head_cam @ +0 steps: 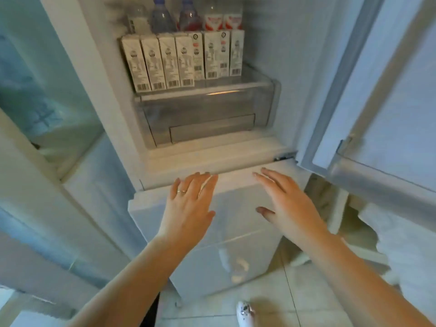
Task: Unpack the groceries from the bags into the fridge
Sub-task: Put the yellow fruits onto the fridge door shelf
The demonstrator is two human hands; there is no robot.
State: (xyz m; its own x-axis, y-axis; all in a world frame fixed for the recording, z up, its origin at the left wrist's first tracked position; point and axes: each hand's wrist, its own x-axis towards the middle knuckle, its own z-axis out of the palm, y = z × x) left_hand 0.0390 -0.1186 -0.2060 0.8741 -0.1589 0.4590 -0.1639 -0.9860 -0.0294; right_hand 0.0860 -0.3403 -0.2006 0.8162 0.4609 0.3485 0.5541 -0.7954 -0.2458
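I see the fridge (295, 67) open, its door (389, 95) swung out to the right. On the lower shelf a row of white cartons (181, 60) stands upright, packed side by side toward the left, with bottles (174, 17) lined up behind them. Under that shelf sits a clear drawer (205, 114); I cannot tell what is in it. Below, the white freezer door (236, 220) stands out toward me. My left hand (188, 204) lies flat on its top edge, fingers straight and close together, a ring (181, 191) on one. My right hand (287, 204) reaches over the same door, fingers straight and slightly spread, holding nothing. A white shoe (245, 312) shows on the tiled floor (271, 291).
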